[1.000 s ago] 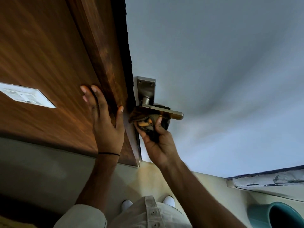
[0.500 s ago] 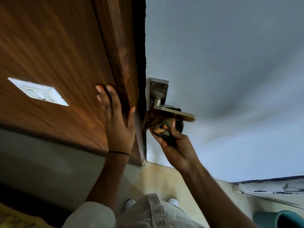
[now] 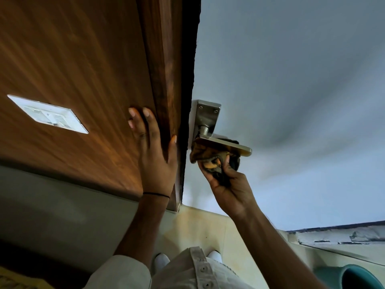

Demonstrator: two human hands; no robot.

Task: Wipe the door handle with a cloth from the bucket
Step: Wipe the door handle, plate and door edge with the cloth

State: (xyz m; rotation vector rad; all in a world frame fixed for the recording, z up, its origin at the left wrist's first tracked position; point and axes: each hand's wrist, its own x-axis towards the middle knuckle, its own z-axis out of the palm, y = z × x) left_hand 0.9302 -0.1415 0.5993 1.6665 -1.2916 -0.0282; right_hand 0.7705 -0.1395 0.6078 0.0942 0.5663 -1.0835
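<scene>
A metal lever door handle (image 3: pixel 225 145) on a steel backplate (image 3: pixel 206 115) sticks out of a pale grey door face (image 3: pixel 291 90). My right hand (image 3: pixel 229 184) is closed around a dark brown and orange cloth (image 3: pixel 208 157), which is pressed up against the underside of the lever. My left hand (image 3: pixel 154 155) lies flat with fingers spread on the brown wooden panel (image 3: pixel 83 69), its thumb against the wooden frame edge (image 3: pixel 166 80). The teal bucket (image 3: pixel 352 277) stands at the bottom right, partly cut off by the frame.
A white switch plate (image 3: pixel 48 114) is set in the wooden panel at the left. Pale yellowish floor tiles (image 3: pixel 198 228) and my white shoes (image 3: pixel 161 260) lie below. A chipped painted ledge (image 3: pixel 337 234) runs along the right.
The view has swung, so door, handle and hands sit further right in the frame. My right hand keeps the cloth under the lever; my left hand stays flat on the wood.
</scene>
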